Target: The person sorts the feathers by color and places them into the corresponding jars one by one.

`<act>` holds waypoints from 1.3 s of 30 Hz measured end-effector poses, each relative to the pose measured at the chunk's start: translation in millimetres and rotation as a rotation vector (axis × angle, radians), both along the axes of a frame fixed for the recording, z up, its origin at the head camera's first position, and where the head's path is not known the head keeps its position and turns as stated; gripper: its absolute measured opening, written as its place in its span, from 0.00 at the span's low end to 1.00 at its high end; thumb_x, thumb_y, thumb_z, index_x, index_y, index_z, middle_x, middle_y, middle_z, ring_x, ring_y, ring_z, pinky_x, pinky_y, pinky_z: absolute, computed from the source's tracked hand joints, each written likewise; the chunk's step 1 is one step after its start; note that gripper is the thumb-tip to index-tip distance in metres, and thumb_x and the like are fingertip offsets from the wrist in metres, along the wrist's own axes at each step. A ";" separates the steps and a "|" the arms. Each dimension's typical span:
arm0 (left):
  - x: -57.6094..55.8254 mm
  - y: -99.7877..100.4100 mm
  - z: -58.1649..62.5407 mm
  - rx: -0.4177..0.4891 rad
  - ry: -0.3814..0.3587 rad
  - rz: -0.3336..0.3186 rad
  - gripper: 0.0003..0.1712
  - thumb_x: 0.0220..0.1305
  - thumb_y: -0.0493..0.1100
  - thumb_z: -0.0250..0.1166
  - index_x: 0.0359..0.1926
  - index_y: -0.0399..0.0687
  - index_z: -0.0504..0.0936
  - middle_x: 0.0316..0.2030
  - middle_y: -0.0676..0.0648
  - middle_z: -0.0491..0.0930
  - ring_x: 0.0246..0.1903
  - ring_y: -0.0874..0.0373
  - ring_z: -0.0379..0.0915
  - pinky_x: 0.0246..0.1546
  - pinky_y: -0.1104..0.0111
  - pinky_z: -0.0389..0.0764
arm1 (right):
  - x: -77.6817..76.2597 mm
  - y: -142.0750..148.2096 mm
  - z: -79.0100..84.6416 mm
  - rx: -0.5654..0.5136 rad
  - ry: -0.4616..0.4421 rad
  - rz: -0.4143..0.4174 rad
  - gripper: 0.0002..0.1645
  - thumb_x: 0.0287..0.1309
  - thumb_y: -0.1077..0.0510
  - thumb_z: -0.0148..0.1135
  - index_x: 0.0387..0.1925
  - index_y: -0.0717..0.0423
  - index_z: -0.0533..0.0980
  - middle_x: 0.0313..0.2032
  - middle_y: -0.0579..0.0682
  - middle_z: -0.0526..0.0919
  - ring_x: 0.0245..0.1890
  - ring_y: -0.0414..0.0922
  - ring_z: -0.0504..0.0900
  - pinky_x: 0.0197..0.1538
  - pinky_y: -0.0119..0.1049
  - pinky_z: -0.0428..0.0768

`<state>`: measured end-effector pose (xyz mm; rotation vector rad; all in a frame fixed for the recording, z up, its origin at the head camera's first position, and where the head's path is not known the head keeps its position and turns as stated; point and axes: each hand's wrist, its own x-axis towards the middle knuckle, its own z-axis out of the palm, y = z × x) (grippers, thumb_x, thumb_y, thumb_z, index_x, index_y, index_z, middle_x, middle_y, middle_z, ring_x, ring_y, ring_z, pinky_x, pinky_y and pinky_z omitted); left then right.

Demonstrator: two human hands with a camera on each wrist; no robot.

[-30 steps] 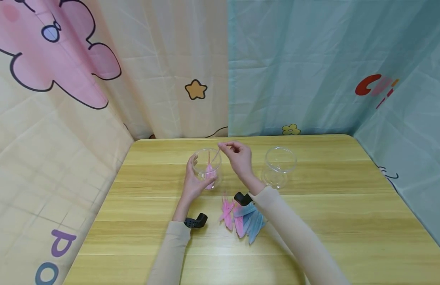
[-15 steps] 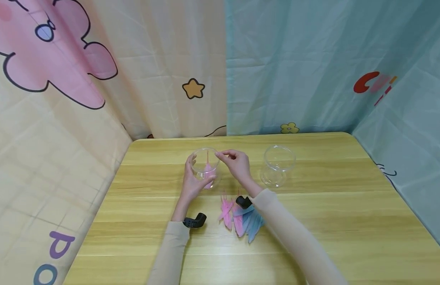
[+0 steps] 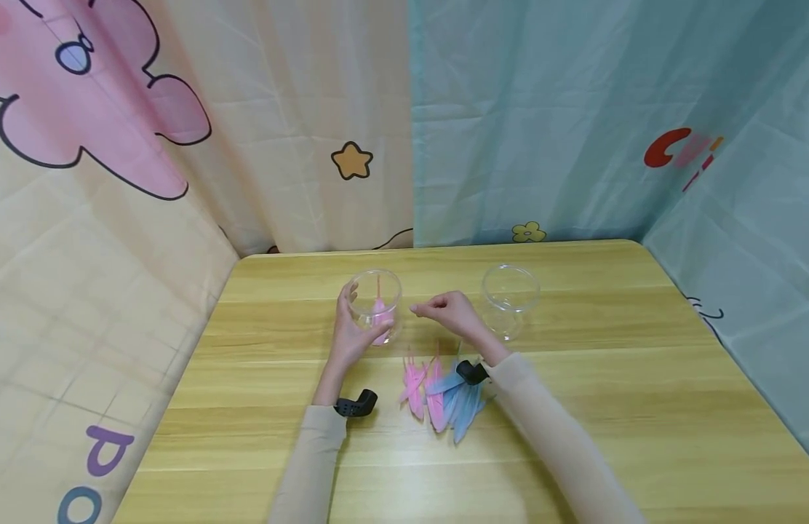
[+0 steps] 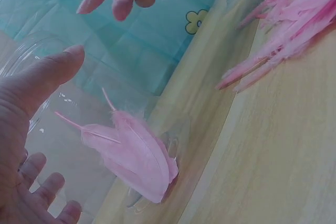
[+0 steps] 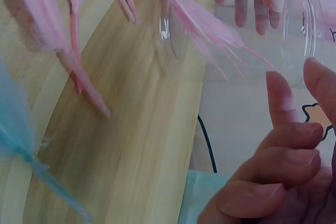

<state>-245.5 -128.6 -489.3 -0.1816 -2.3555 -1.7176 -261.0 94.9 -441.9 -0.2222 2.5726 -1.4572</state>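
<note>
Pink feathers with slim bare quills (image 4: 139,156) lean inside the clear round-rimmed jar (image 3: 399,297) on the wood-grain bench (image 3: 247,466), left hand (image 3: 353,336) curled round it. Right hand (image 3: 453,313) beside it pinches nothing, thumb and index apart. We judge it's between placements; next calls for pinching another loose pink feather (image 3: 436,397). Cream curtain (image 3: 44,342) letters: purple "p" or "d", grey-blue "o"; no brands we can read.

On the cream curtain (image 3: 44,327) at the left stands a sideways purple letter (image 3: 110,435), p-like but uncertain. Below it, a blue-grey "o" (image 3: 81,491) meets the view's lower edge
</note>
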 end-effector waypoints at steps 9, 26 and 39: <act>-1.2 -0.9 -1.1 0.003 -0.011 -0.004 0.64 0.41 0.49 0.80 0.73 0.60 0.46 0.69 0.45 0.52 0.68 0.48 0.47 0.60 0.41 0.54 | 4.4 17.6 -10.4 0.159 -0.091 0.116 0.30 0.50 0.40 0.69 0.18 0.66 0.78 0.11 0.43 0.64 0.15 0.40 0.57 0.21 0.32 0.56; -0.4 -0.8 1.1 0.002 -0.019 -0.005 0.64 0.41 0.47 0.80 0.73 0.61 0.47 0.69 0.44 0.52 0.68 0.47 0.47 0.60 0.40 0.55 | 17.2 22.2 -20.6 0.454 -0.138 0.104 0.32 0.43 0.39 0.73 0.05 0.50 0.65 0.08 0.42 0.59 0.10 0.39 0.57 0.14 0.32 0.53; -0.1 -1.2 -0.5 0.002 -0.010 -0.006 0.64 0.41 0.46 0.80 0.73 0.60 0.47 0.69 0.44 0.52 0.67 0.47 0.47 0.60 0.40 0.55 | 21.0 13.3 -27.6 0.480 -0.114 0.055 0.33 0.37 0.40 0.76 0.03 0.48 0.63 0.07 0.40 0.56 0.09 0.38 0.55 0.14 0.31 0.49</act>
